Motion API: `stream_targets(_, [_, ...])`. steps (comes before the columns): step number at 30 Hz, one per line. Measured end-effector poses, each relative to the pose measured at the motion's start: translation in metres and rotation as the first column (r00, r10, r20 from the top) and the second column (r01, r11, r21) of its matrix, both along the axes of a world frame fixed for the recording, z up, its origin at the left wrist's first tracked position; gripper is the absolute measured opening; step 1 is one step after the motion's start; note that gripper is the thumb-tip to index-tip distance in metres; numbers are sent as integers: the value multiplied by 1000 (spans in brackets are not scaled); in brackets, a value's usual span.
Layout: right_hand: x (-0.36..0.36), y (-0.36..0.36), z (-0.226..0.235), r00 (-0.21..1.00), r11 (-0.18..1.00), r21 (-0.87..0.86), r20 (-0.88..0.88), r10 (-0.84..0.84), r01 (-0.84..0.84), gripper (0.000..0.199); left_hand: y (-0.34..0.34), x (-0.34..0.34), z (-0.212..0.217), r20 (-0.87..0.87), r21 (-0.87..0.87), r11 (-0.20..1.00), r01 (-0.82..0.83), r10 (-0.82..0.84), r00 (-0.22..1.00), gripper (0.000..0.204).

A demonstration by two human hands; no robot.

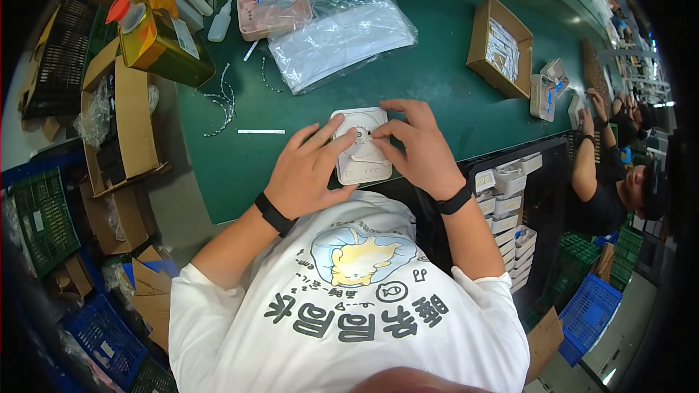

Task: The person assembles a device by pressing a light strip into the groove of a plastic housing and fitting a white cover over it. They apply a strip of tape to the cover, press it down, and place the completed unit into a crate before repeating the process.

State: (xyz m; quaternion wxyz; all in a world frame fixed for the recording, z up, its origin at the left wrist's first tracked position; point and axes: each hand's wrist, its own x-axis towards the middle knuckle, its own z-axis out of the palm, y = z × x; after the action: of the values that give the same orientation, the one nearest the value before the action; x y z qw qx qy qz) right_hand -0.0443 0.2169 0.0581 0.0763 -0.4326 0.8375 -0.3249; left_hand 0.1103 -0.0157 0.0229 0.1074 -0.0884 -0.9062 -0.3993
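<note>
A white square plastic device (362, 161) with a round part in its middle lies on the green table (240, 160) right in front of me. My left hand (309, 171) rests on its left side, fingers pressing its top. My right hand (415, 147) covers its right side, with thumb and forefinger pinching at the round centre. Both wrists wear black bands.
A pile of clear plastic bags (342, 29) and a pink tray (273, 11) lie farther back. A cardboard box (501, 45) stands at the back right. White parts are stacked in a black crate (513, 204) to my right. A co-worker (611, 175) sits beyond it. Cartons and crates stand to the left.
</note>
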Motion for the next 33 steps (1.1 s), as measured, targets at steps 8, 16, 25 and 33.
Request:
stream_targets(8, [-2,-5,-4,998,994,-107,54,35,-29,14,-9,-6,2,7,-51,994,93,-92,996,84])
stream_targets(16, [-9,-5,-15,993,989,-146,114,35,-18,14,-3,-13,10,-17,-276,955,108,-117,993,70])
stream_targets(25, [-5,-10,-10,985,997,-75,170,-1,14,17,-12,-15,3,-32,-126,986,108,-112,993,69])
stream_targets(33, [-9,-7,-15,986,989,-145,165,39,-15,17,-7,-18,6,-73,-333,933,135,-169,983,71])
